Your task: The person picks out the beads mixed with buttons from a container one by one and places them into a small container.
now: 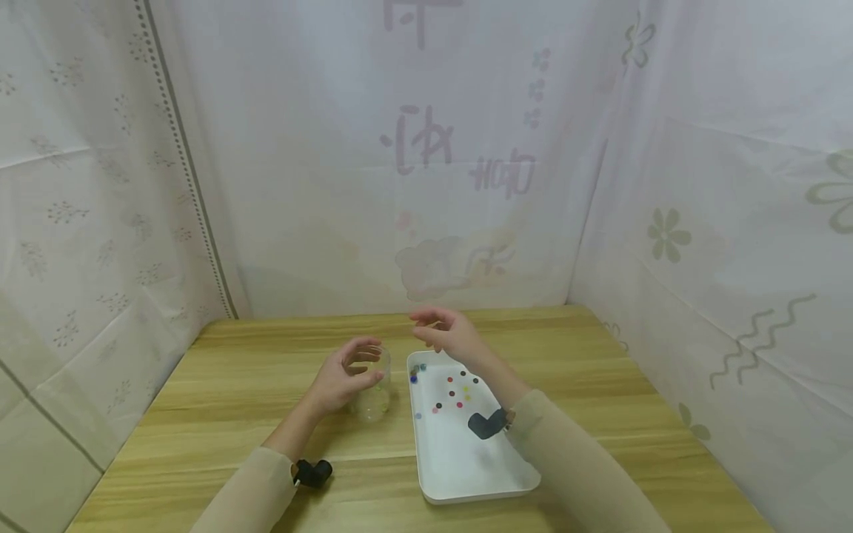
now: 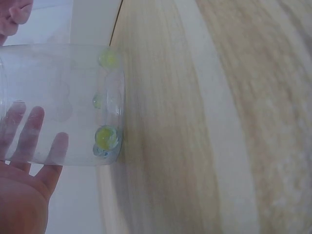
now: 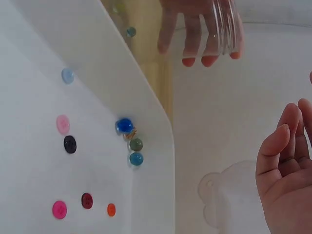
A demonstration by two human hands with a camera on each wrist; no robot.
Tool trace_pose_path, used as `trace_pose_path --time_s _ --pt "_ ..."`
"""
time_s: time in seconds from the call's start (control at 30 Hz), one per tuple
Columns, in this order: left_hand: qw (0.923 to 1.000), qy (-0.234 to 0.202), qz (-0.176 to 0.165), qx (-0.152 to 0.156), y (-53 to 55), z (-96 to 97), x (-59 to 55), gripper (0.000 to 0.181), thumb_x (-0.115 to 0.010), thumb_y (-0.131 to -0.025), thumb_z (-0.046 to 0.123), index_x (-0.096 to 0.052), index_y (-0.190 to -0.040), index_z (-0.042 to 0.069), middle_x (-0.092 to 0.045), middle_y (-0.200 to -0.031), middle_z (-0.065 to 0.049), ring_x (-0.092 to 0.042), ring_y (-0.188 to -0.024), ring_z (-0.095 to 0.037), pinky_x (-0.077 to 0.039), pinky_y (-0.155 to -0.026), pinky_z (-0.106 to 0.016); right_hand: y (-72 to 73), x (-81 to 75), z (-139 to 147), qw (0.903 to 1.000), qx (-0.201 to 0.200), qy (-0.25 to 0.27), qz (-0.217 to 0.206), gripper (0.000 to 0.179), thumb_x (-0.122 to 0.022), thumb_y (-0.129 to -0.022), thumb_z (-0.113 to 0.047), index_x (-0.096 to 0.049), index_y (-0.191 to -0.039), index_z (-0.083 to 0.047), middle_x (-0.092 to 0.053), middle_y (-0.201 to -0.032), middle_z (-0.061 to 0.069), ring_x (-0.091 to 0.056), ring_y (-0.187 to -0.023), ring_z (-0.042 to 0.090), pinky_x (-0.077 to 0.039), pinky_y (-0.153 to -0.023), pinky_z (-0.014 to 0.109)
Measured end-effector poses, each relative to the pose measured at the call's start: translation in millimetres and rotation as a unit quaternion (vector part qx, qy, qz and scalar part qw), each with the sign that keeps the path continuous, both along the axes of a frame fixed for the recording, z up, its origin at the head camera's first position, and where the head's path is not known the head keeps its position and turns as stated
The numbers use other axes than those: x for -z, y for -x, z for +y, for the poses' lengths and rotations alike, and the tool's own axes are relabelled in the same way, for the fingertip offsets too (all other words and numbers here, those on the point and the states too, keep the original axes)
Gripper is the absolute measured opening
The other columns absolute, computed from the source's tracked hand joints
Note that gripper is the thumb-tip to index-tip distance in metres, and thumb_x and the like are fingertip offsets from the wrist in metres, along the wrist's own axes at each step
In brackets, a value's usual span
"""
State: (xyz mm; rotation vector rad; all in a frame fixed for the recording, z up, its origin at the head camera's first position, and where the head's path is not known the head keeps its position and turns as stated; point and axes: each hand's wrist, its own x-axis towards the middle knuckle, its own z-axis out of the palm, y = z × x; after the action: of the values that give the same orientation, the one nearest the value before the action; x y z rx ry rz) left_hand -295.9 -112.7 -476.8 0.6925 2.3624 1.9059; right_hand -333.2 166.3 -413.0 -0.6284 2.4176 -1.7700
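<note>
A clear plastic jar (image 1: 373, 403) stands on the table, left of a white tray (image 1: 460, 474). My left hand (image 1: 344, 377) holds the jar near its top, fingers round the far side. Glass marbles lie at the jar's bottom, one with a yellow core (image 2: 106, 138). My right hand (image 1: 449, 337) hovers over the tray's far end, fingers loosely bent and nothing visible between them. In the tray's far left corner sit several marbles, including a dark blue marble (image 3: 125, 125) and a teal marble (image 3: 136, 159).
Several small buttons lie scattered in the tray, among them a pink button (image 3: 59, 209), a black button (image 3: 70, 144) and an orange button (image 3: 111, 209). A light blue piece (image 3: 68, 75) lies by the tray's left wall. Patterned curtains (image 1: 320, 185) enclose the wooden table (image 1: 233, 385).
</note>
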Motion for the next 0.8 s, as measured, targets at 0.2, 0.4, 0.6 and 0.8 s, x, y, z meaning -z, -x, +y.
trace_pose_path --time_s 0.2,0.4,0.6,0.8 --pt "1.0 0.002 0.001 0.001 -0.4 -0.8 -0.3 0.059 -0.08 -0.095 0.018 -0.059 -0.149 0.011 -0.066 -0.147 -0.021 -0.059 -0.141 -0.046 -0.048 -0.12 -0.066 -1.4 7.4 8.3 0.9997 0.012 -0.022 -0.007 0.035 -0.077 -0.103 -0.024 -0.073 -0.136 -0.013 -0.074 -0.119 0.005 -0.066 -0.088 0.021 -0.056 -0.071 0.027" --pt "1.0 0.003 0.006 0.002 0.8 -1.1 0.2 0.057 -0.08 -0.095 0.018 -0.059 -0.148 0.012 -0.066 -0.147 -0.021 -0.06 -0.141 -0.045 -0.049 -0.119 -0.066 -0.3 16.6 14.5 0.9993 0.025 -0.025 -0.01 0.038 -0.078 -0.103 -0.024 -0.072 -0.137 -0.01 -0.074 -0.122 0.009 -0.065 -0.087 0.02 -0.056 -0.071 0.026" --pt "0.9999 0.006 0.009 0.002 1.5 -1.4 0.4 0.058 -0.08 -0.096 0.017 -0.059 -0.149 0.01 -0.066 -0.147 -0.021 -0.059 -0.141 -0.047 -0.049 -0.119 -0.066 2.0 23.9 19.2 0.9989 0.03 -0.035 -0.011 0.036 -0.077 -0.104 -0.027 -0.073 -0.137 -0.013 -0.075 -0.124 0.009 -0.065 -0.089 0.021 -0.057 -0.072 0.027" --pt "0.9999 0.006 0.013 0.004 0.8 -1.0 2.7 0.058 -0.08 -0.096 0.017 -0.058 -0.149 0.01 -0.066 -0.148 -0.022 -0.06 -0.14 -0.048 -0.049 -0.118 -0.068 2.0 30.8 22.0 0.9979 0.034 -0.052 -0.018 0.035 -0.077 -0.103 -0.032 -0.073 -0.135 -0.017 -0.075 -0.12 0.006 -0.066 -0.092 0.023 -0.061 -0.079 0.041"
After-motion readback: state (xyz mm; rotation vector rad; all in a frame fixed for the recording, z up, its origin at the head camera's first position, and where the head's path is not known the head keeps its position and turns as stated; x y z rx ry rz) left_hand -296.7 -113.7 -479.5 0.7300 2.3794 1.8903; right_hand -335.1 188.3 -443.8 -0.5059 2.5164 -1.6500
